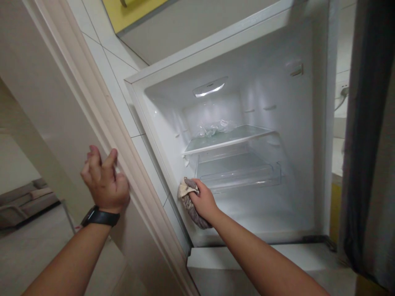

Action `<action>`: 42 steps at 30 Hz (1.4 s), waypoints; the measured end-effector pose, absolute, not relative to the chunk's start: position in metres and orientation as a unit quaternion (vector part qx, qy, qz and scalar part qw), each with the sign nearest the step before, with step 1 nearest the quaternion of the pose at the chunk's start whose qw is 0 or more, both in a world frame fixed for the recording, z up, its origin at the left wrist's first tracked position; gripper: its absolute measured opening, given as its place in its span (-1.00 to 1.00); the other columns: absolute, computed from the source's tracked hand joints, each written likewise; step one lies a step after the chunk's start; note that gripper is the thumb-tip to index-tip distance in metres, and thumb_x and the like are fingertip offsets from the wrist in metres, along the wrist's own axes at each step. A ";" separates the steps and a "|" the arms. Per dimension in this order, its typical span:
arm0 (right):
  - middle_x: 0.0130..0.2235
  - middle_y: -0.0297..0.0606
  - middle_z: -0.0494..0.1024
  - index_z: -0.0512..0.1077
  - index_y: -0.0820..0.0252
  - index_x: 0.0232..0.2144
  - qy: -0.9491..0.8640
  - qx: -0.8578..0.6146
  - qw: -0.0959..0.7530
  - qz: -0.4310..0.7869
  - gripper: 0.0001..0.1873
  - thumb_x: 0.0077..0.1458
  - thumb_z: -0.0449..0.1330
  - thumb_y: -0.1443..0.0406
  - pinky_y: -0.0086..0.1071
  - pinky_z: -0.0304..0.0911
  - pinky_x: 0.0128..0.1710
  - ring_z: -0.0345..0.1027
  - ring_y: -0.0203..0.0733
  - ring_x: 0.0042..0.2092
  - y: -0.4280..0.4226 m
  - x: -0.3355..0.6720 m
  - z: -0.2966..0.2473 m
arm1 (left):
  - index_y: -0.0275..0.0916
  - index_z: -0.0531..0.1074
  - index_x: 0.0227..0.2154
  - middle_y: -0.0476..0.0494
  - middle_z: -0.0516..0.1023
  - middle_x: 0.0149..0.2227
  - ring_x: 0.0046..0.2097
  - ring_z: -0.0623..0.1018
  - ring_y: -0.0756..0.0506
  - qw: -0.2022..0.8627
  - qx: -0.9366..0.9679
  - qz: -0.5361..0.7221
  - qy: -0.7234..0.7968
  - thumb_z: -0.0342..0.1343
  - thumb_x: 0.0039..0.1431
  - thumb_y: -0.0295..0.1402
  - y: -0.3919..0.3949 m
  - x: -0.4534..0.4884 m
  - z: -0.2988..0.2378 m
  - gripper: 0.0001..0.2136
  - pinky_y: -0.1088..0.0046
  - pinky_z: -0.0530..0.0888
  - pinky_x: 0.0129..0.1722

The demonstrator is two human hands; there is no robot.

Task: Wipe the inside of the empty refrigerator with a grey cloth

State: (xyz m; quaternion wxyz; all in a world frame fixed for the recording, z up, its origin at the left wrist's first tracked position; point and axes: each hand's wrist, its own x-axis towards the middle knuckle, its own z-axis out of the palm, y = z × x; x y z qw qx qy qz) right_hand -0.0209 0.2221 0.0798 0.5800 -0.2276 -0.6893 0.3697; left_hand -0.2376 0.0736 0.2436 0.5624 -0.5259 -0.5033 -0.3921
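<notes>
My right hand (204,201) is closed around a bunched cloth (193,209), grey and patterned with a cream part. It presses the cloth at the lower left inner wall of an open refrigerator (296,172). My left hand (105,176), with a black watch (100,216) on the wrist, rests against a pale door frame (132,193); its fingers are apart and somewhat bent, with nothing in them. Inside the refrigerator are a glass shelf (228,137) with crumpled clear plastic (216,128) on it and a clear drawer (240,176) below.
A lamp (210,87) glows at the top of the refrigerator interior. White tiles (120,82) line the wall between frame and refrigerator. A yellow cabinet (135,12) hangs above. The dark open door edge (367,135) stands at right, near a plug (345,92). Grey sofa (24,201) far left.
</notes>
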 end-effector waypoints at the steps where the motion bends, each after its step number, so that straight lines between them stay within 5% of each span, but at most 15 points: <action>1: -0.02 -0.32 0.64 0.50 -0.03 0.03 -0.680 -0.234 0.586 0.373 -0.65 0.19 0.16 0.25 -0.19 0.33 0.09 0.49 -0.10 0.03 0.223 -0.024 0.094 | -0.25 0.32 0.34 -0.32 0.05 0.50 0.45 0.16 -0.42 0.561 -0.526 -0.392 -0.505 0.13 0.13 -0.51 0.073 -0.237 0.244 -0.35 -0.20 0.16 0.42; 13: 0.00 -0.23 0.57 0.39 0.05 0.08 -0.640 -0.161 0.712 0.240 -0.65 0.25 0.13 0.25 -0.17 0.30 0.10 0.43 -0.04 0.04 0.253 -0.061 0.294 | -0.04 0.24 0.39 -0.08 -0.03 0.54 0.48 0.11 -0.39 0.539 -0.531 -0.404 -0.514 0.09 0.16 -0.48 0.073 -0.240 0.243 -0.30 -0.18 0.11 0.44; 16: 0.04 -0.19 0.53 0.37 0.05 0.13 -0.659 -0.153 0.713 0.184 -0.59 0.23 0.14 0.26 -0.13 0.27 0.16 0.38 0.00 0.10 0.255 -0.068 0.307 | -0.02 0.23 0.40 -0.07 -0.04 0.54 0.48 0.10 -0.37 0.538 -0.529 -0.404 -0.518 0.09 0.15 -0.49 0.073 -0.239 0.242 -0.29 -0.17 0.10 0.45; 27: 0.03 -0.19 0.56 0.41 0.01 0.06 -0.710 -0.257 0.583 0.298 -0.55 0.10 0.23 0.34 -0.15 0.29 0.12 0.40 0.01 0.08 0.204 -0.045 0.065 | -0.16 0.31 0.35 -0.19 0.01 0.52 0.46 0.14 -0.39 0.548 -0.516 -0.400 -0.523 0.11 0.08 -0.49 0.072 -0.236 0.243 -0.30 -0.15 0.15 0.44; 34: 0.09 -0.16 0.53 0.41 0.06 0.08 -0.787 -0.259 0.490 0.272 -0.47 0.02 0.21 0.41 -0.18 0.26 0.19 0.36 -0.01 0.15 0.191 -0.023 0.029 | -0.17 0.25 0.38 -0.20 0.00 0.52 0.46 0.11 -0.42 0.547 -0.531 -0.393 -0.514 0.17 0.02 -0.50 0.072 -0.244 0.242 -0.22 -0.16 0.13 0.44; 42: 0.13 -0.10 0.57 0.47 -0.03 0.05 -0.899 -0.309 0.239 0.199 -0.47 -0.03 0.25 0.30 -0.05 0.35 0.09 0.45 0.17 0.12 0.154 0.067 -0.064 | -0.13 0.29 0.37 -0.12 0.03 0.52 0.44 0.16 -0.41 0.552 -0.527 -0.409 -0.500 0.16 -0.01 -0.39 0.075 -0.247 0.241 -0.22 -0.08 0.14 0.43</action>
